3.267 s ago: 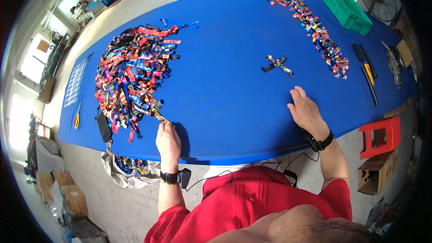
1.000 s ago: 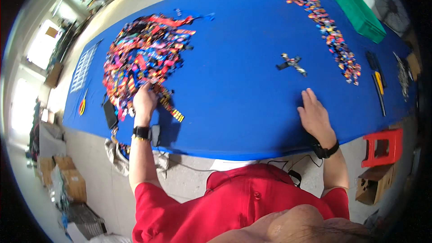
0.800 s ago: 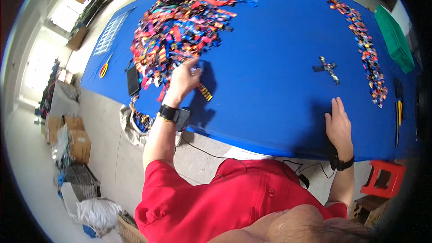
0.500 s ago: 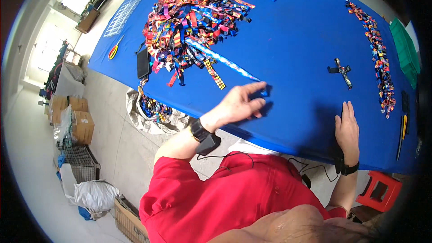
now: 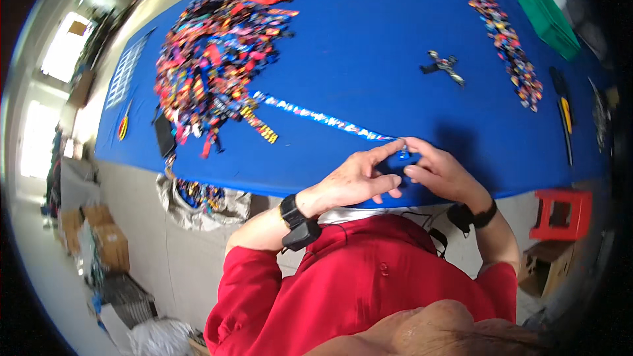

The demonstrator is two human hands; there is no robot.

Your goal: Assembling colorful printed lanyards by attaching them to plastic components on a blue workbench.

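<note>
A blue-and-white patterned strap (image 5: pixel 323 117) stretches straight from the pile of colourful straps (image 5: pixel 211 66) to my hands near the front of the table. My left hand (image 5: pixel 359 178) has the strap's end at its index fingertip; its thumb stands apart, and the exact grip is partly hidden. A short bright blue tail hangs below that fingertip. My right hand (image 5: pixel 448 173) meets the left at the strap's end, index fingertip beside the other, with a gap between its index finger and thumb. Beyond the right hand lies a small crossed pair of dark patterned pieces (image 5: pixel 445 68).
A long row of small colourful pieces (image 5: pixel 498 29) runs along the right. Beside it are a green bin (image 5: pixel 544 16) and a yellow-and-black tool (image 5: pixel 565 115). Scissors (image 5: pixel 123 126), a phone-like black slab (image 5: pixel 164 135) and a white grid (image 5: pixel 127 69) lie left. A red stool (image 5: pixel 580 214) stands below.
My left hand has drawn the strap rightward, with more of it out of the pile. My right hand has come from the table's right to the strap's end. The view has shifted.
</note>
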